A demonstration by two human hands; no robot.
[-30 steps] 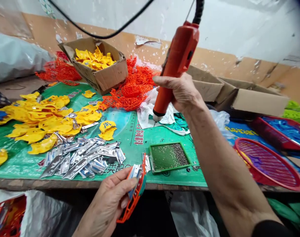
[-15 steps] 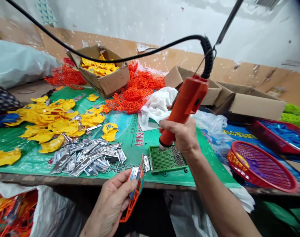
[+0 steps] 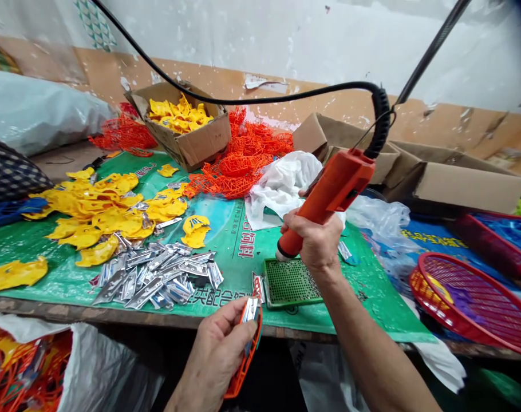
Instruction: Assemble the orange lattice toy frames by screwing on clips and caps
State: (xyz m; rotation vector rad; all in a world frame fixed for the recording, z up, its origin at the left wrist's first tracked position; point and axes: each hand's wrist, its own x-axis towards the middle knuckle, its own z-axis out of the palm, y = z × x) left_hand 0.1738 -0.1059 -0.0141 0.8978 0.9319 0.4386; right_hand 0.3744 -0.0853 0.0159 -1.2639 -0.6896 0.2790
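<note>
My left hand (image 3: pixel 224 346) is closed on an orange plastic frame (image 3: pixel 243 375), below the table's front edge. A shiny metal plate (image 3: pixel 252 309) lies against the frame under my thumb. My right hand (image 3: pixel 316 237) is wrapped round an orange electric screwdriver (image 3: pixel 324 197), tilted with its tip down and to the left. That tip is over the back left corner of a green screw tray (image 3: pixel 290 283) full of small holes; whether it touches is unclear. Part of the tray's right side is hidden by my wrist. Another metal piece (image 3: pixel 257 288) lies beside the tray's left edge.
Metal plates (image 3: pixel 157 272) and yellow plastic parts (image 3: pixel 101 212) are heaped at the left. Behind stand a box of yellow parts (image 3: pixel 196 143), orange frames (image 3: pixel 239 166) and a white cloth (image 3: pixel 281 177). A red basket (image 3: pixel 470 303) sits right. The screwdriver's black cable (image 3: pixel 260 101) hangs overhead.
The whole view has shifted, moving the table's things rightward. My left hand has come slightly closer to the tray with the frame. My right hand keeps the screwdriver over the tray's left part.
</note>
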